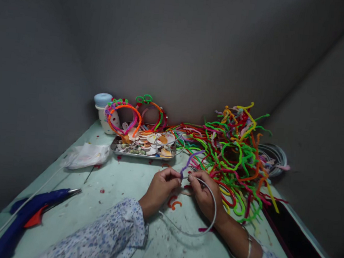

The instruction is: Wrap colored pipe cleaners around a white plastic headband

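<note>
My left hand (160,189) is closed in a pinch on a purple pipe cleaner (189,162), whose free end curves up and away toward the back. Close beside it, my right hand (206,194) pinches one end of a thin white-grey headband hoop (214,214). The hoop bows around the right wrist and its other end points left, below my left hand. Between my fingertips the pipe cleaner and the hoop's end nearly meet; whether they touch, I cannot tell. Short orange pipe cleaner pieces (177,205) lie on the table under my hands.
A metal tray (142,155) of shells stands behind my hands, with decorated headbands (125,107) on it and a lidded jar (107,118) behind. Tangled pipe cleaners (236,151) and wire hoops (278,157) heap at right. A blue glue gun (35,209) and plastic bag (87,156) lie left.
</note>
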